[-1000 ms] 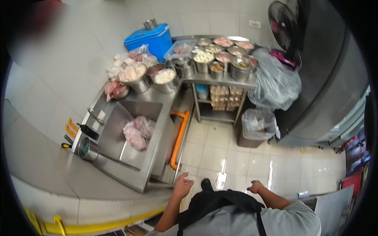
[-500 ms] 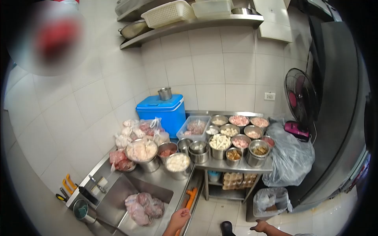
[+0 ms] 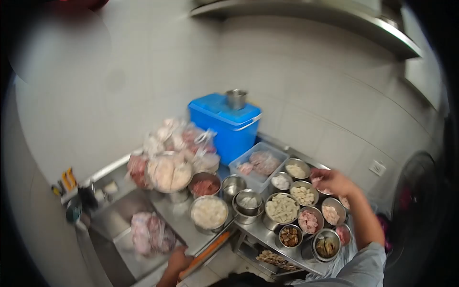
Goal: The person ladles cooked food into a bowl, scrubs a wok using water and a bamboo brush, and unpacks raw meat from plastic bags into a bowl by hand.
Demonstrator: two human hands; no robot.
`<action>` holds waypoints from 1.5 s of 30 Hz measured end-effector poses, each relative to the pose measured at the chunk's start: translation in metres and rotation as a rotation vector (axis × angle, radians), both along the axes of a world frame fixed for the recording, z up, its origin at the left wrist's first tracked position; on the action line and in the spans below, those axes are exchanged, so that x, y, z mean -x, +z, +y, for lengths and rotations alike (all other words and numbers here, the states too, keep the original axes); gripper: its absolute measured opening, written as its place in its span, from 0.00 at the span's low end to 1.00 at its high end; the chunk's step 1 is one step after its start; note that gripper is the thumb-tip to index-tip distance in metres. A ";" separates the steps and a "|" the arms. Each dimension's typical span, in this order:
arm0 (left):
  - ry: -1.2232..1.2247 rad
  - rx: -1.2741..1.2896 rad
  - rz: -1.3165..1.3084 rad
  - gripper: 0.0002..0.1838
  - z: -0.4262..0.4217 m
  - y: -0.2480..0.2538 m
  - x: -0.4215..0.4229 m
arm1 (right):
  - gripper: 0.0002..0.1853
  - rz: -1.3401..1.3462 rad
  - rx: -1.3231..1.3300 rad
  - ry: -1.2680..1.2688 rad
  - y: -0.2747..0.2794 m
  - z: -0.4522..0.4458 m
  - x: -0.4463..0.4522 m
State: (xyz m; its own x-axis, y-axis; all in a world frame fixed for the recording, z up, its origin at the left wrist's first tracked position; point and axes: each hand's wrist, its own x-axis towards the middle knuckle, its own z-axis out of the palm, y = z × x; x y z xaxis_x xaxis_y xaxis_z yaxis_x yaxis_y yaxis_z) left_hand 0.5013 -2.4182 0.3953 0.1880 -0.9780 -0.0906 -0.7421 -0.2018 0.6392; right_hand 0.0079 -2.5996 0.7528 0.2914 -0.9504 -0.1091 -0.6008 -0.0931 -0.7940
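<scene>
My right hand [image 3: 332,182] reaches across the counter and is over a steel pot of pink meat [image 3: 315,180] in the back row. Its fingers are blurred and partly hidden, so I cannot tell whether they grip the meat or the rim. My left hand [image 3: 179,260] is low, by the front edge of the sink, near an orange bar [image 3: 208,251]; blur hides its finger positions. Around my right hand stand steel pots of pale chunks [image 3: 302,193], light pink pieces [image 3: 331,214] and pink meat [image 3: 308,221].
Bagged meat [image 3: 148,234] lies in the steel sink [image 3: 105,213]. A blue cooler [image 3: 224,126] with a steel cup [image 3: 236,99] on its lid stands behind a clear plastic tub [image 3: 239,167]. A steel shelf [image 3: 306,10] runs overhead. A fan [image 3: 418,201] is at the right.
My right hand has moved from low above the floor, near the bin, up to the pots at the back. My left hand has shifted left toward the sink. The view has turned left and tilted.
</scene>
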 end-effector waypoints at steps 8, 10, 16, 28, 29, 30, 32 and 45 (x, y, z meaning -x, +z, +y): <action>0.521 0.125 -0.197 0.45 0.015 -0.029 0.026 | 0.34 0.663 0.569 0.175 0.152 -0.111 -0.113; 0.554 0.114 -0.200 0.44 0.012 -0.027 0.034 | 0.33 0.717 0.637 0.182 0.161 -0.126 -0.148; 0.596 0.025 -0.036 0.43 0.004 -0.046 0.012 | 0.32 0.993 0.514 0.313 0.150 -0.113 -0.243; 0.657 0.235 0.215 0.41 -0.020 -0.051 -0.069 | 0.54 0.776 0.456 0.747 -0.094 -0.185 -0.502; 0.656 0.250 0.255 0.40 -0.019 -0.048 -0.069 | 0.56 0.754 0.488 0.728 -0.148 -0.207 -0.520; 0.667 0.245 0.256 0.40 -0.016 -0.046 -0.071 | 0.58 0.727 0.517 0.707 -0.189 -0.222 -0.530; 0.626 0.281 0.219 0.40 -0.009 -0.040 -0.078 | 0.56 0.704 0.516 0.653 -0.203 -0.213 -0.530; 0.463 0.429 0.103 0.37 -0.115 0.073 -0.071 | 0.22 0.368 0.507 0.655 -0.224 -0.259 -0.521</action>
